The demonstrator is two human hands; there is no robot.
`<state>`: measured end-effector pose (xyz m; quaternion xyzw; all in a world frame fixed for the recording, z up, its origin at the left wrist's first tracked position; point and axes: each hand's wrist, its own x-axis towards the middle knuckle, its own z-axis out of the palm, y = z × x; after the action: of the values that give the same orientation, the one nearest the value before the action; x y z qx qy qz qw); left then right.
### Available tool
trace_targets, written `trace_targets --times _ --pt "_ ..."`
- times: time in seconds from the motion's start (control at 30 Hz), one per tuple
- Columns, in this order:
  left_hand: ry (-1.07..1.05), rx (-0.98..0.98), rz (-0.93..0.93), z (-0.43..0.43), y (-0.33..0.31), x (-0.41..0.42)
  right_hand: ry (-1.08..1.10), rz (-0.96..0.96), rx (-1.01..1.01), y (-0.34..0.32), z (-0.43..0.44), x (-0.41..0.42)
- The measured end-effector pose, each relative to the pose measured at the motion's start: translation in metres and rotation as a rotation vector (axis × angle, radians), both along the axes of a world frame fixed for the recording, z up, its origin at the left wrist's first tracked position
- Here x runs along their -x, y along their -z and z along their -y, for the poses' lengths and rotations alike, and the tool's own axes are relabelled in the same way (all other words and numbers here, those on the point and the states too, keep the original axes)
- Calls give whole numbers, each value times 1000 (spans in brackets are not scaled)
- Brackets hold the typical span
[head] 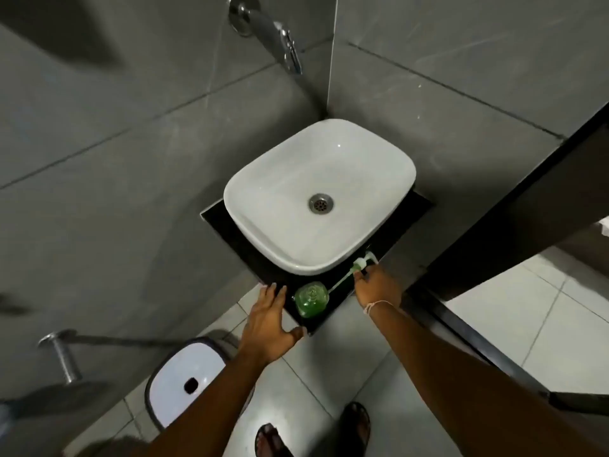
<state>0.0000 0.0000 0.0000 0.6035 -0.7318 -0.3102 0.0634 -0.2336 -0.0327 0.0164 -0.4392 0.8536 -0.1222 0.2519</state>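
A white basin (389,166) sits on a black counter (224,222) in a grey-tiled corner. At the counter's front edge is a green soap bottle (309,298). A pale pump tube runs up and to the right from it to a white pump head (364,258). My right hand (377,286) pinches the pump head, fingertips on its neck. My left hand (268,319) rests on the counter's front left edge with its fingers laid flat and the thumb at the counter's corner, just left of the bottle.
A chrome tap (283,44) juts from the wall above the basin. A white-lidded bin (184,374) stands on the floor at lower left, under a metal rail (66,354). A dark door frame (514,199) runs along the right. My sandalled feet (273,440) are on pale floor tiles.
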Motion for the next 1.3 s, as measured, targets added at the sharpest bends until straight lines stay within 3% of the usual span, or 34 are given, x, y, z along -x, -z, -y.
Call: trace_targets --times 0.23,0.57,0.87,0.97,1.1,1.3 --pt "-150 -101 -239 3 19 20 280 224 -50 27 31 14" --pt "-149 -66 -181 11 31 14 443 260 -61 41 53 21" --pt "-81 -53 -195 16 29 10 542 422 -8 43 48 23" --pt "-49 -70 -179 19 27 8 595 512 83 36 34 22" --pt "-18 -103 -162 22 24 7 705 667 431 11 -2 12" --pt "50 -132 -107 25 16 6 473 751 712 -46 -46 -11"
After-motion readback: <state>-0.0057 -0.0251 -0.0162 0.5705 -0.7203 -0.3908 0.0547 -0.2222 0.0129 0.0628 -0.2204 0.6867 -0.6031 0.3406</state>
